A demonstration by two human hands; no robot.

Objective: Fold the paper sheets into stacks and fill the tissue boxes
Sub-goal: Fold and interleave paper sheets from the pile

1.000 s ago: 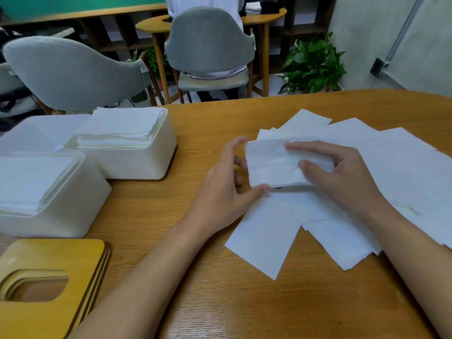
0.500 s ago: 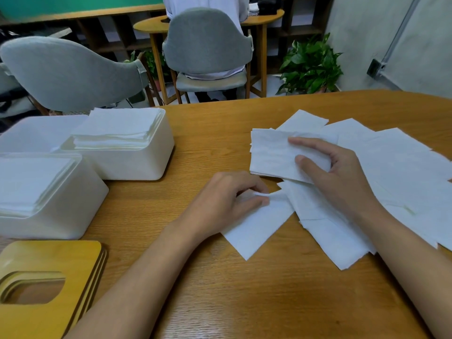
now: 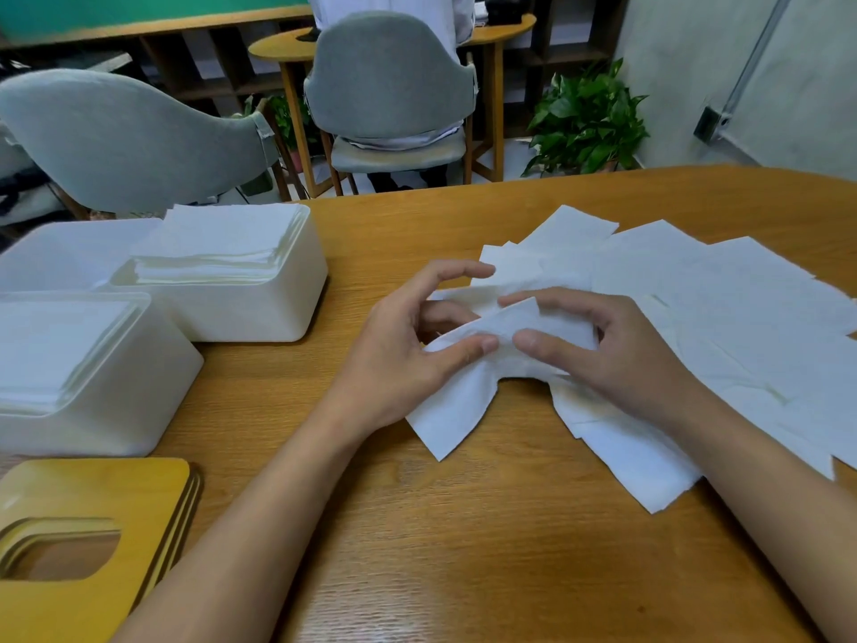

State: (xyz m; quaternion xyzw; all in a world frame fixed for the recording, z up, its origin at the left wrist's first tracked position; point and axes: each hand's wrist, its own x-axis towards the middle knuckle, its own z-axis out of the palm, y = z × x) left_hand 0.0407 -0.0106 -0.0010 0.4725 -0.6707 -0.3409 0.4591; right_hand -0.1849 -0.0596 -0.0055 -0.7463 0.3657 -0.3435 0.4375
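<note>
Wooden lids [image 3: 92, 484] lie stacked at the desk's [image 3: 463, 549] near left corner, and loose sheets [image 3: 723, 308] fan across its right side. Left hand [image 3: 399, 359] and right hand [image 3: 621, 355] meet mid-desk, each pinching one bent sheet [image 3: 454, 410] in a thumb-and-finger grip. Two open white boxes [image 3: 259, 313] at left hold folded stacks [image 3: 222, 234] up to their rims.

A white sheet [image 3: 457, 406] arches half-lifted at centre, loose sheets [image 3: 723, 299] fan flat toward three o'clock, and at nine o'clock the near tissue box [image 3: 116, 410] and far tissue box [image 3: 259, 313] stand open, stack-filled.
</note>
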